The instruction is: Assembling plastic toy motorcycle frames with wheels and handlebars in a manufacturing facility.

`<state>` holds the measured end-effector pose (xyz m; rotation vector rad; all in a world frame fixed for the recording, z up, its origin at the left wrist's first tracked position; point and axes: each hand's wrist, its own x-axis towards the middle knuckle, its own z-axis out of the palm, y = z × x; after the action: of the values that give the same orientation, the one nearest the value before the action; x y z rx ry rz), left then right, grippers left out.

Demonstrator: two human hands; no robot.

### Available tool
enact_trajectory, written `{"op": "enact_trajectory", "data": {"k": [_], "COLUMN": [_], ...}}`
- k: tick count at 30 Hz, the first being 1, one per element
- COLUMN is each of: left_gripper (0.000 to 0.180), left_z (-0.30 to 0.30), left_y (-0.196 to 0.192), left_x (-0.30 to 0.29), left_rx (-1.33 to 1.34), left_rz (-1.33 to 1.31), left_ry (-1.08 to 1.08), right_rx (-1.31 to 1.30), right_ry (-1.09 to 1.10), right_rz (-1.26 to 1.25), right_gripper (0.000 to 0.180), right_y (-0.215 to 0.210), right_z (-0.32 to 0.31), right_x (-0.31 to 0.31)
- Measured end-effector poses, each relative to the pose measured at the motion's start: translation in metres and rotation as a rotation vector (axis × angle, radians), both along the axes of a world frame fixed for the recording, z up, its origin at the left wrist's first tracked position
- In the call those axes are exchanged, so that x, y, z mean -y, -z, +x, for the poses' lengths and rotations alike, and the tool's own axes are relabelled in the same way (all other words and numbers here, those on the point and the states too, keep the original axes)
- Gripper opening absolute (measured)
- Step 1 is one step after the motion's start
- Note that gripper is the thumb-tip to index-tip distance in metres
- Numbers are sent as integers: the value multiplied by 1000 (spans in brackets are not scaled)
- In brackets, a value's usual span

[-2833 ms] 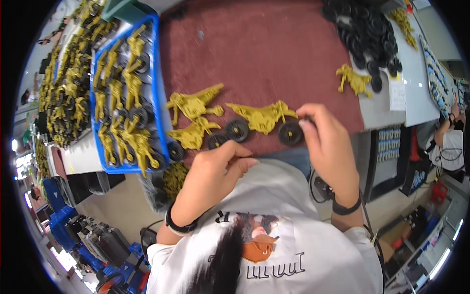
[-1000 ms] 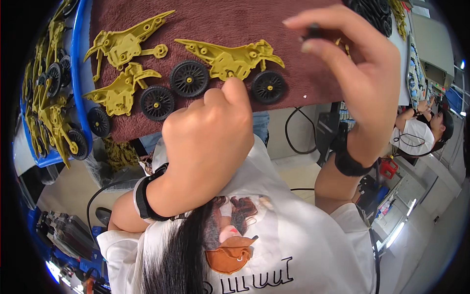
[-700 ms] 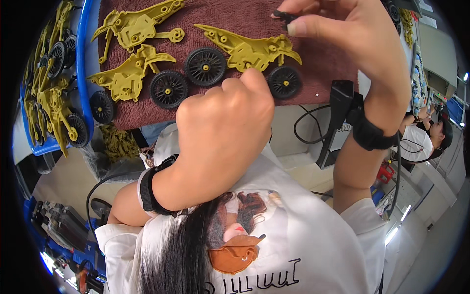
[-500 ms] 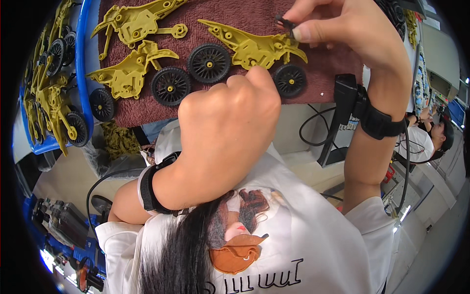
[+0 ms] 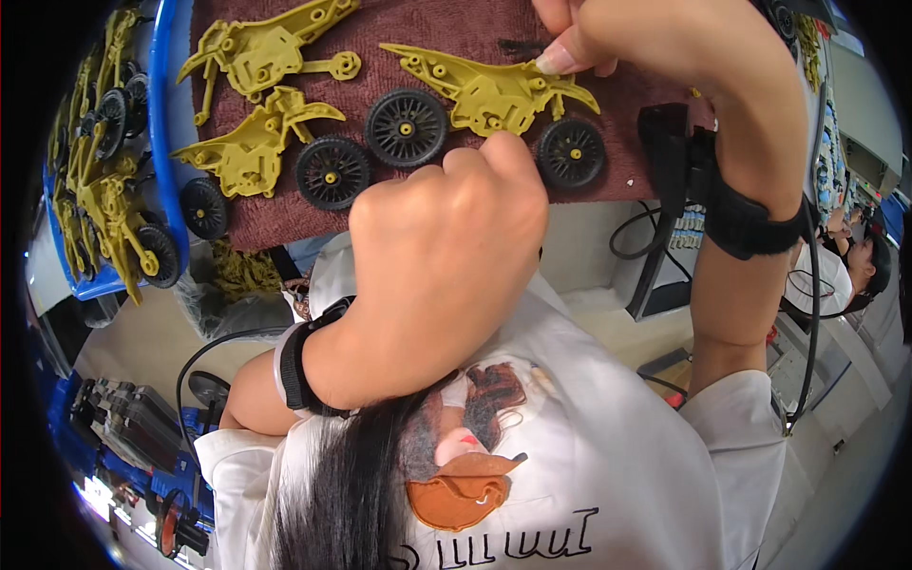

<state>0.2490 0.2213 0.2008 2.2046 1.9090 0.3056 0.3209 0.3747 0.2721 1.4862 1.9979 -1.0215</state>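
A dark red cloth covers the table. The left hand is a fist (nothing seen inside); the right hand pinches the yellow toy motorbike.

The scene was lit evenly and brightly from above, and only soft, short shadows were cast on the dark red mat. Strong fisheye bending was seen toward the black, vignetted rim. The left hand, close to the lens, was rendered slightly soft. Small glare spots were noted at the lower left edge.
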Motion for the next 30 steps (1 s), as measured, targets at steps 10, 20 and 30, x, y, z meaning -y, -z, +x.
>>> {"op": "enact_trajectory", "data": {"k": [10, 20, 30], "left_gripper": [30, 7, 60], "left_z": [-14, -64, -72], "left_y": [-11, -39, -51], "left_x": [6, -6, -30], "left_rx": [271, 601, 548], "left_rz": [-115, 23, 119], "left_ry": [35, -18, 405], "right_rx": [-291, -192, -1614], "right_ry": [116, 10, -12], "right_rz": [637, 671, 522], "right_gripper": [46, 51, 56], "right_y": [15, 31, 60], "right_z": [140, 152, 102], "right_x": [15, 53, 65]}}
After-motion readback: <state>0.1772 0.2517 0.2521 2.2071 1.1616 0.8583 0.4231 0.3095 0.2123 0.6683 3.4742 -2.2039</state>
